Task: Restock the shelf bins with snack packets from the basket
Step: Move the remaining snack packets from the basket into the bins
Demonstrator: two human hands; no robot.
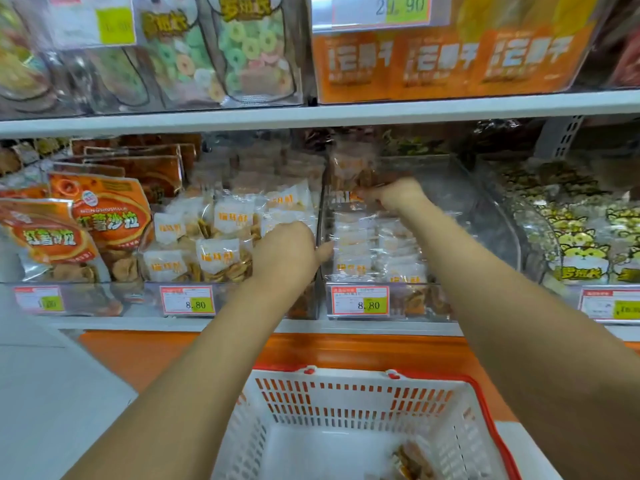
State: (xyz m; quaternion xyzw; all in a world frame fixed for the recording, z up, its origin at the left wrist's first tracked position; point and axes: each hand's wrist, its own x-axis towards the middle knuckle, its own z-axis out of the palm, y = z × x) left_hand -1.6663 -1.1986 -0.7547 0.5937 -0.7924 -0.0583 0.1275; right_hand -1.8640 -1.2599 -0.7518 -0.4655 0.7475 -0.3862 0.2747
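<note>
Inside the clear bin [485, 209], the right hand [394, 197] pinches a snack packet [351, 168] towards the bin's back (blurred). The left hand [289, 249] rests on piled packets [221, 258] just left of that bin, and I cannot tell whether its grip is closed because the fingers are hidden. Below the bin, the basket [346, 393] holds a loose packet [412, 457].

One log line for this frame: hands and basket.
step: restocking | left hand: at bin divider, grip unclear | right hand: holds snack packet deep in clear bin | basket: leftover packet inside
</note>
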